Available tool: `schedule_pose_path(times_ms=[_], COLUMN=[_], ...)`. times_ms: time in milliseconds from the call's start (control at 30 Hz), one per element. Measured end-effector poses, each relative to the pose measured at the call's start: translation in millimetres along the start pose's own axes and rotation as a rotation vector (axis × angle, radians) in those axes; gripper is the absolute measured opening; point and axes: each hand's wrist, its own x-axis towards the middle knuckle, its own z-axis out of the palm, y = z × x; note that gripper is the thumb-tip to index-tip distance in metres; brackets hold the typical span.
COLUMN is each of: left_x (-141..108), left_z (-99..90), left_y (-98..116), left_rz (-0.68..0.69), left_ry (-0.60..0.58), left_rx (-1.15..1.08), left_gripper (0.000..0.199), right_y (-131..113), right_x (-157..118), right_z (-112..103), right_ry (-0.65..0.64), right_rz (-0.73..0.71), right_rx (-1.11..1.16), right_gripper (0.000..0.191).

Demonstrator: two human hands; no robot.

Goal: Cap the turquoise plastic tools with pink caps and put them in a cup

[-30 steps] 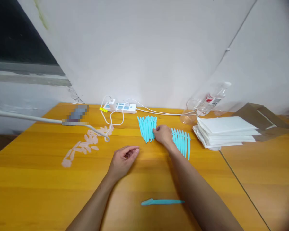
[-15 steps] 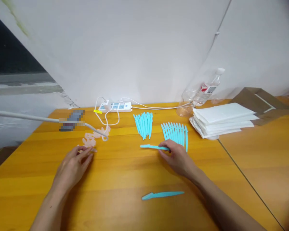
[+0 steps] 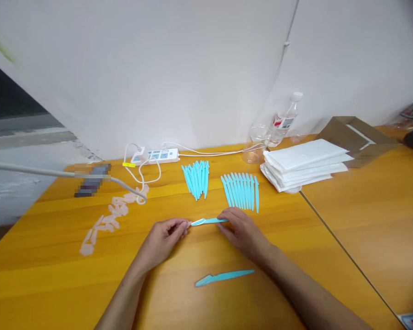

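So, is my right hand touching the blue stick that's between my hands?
Touching. The head view shows the right hand with its fingertips on the right end of the blue stick.

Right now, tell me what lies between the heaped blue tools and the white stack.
In the head view, a row of blue tools lies between the heap and the white stack.

No wording, brand or number is reading legibly. At the far right, a red-and-white label [image 3: 282, 122] is wrapping the clear bottle [image 3: 292, 108]; its print is appearing too small to read. At the far left, a yellow tag [image 3: 128, 164] is marking the white cable [image 3: 132, 173], showing no readable characters. At the near right edge, a blue-and-white printed item [image 3: 412, 320] is showing illegible marks.
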Motion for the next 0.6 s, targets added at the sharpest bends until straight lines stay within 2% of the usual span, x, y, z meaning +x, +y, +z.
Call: schedule_pose_path(times_ms=[100,300,467,600], left_x=[4.7,2.1,1.5,0.9], left_z=[4.8,2.7,8.1,3.9], left_y=[2.8,-6.3,-2.2,-1.3], left_rz=[0.0,-0.037,-0.024,-0.038], left_ry=[-0.014,0.016,-0.016,-0.003], left_rx=[-0.035,-0.098,-0.063,-0.061], left_gripper=[0.038,0.036,0.033,0.033], right_y=[1.3,3.0,-1.1,-2.6], right_x=[-1.7,-1.1,-2.2,-2.1], right_z=[-0.8,-1.5,1.8,2.4], right_ry=[-0.007,0.007,-0.047,-0.035], right_rz=[0.002,0.015,0.014,0.034], right_rx=[0.003,0.007,0.006,0.025], right_gripper=[0.013,0.011,0.01,0.01])
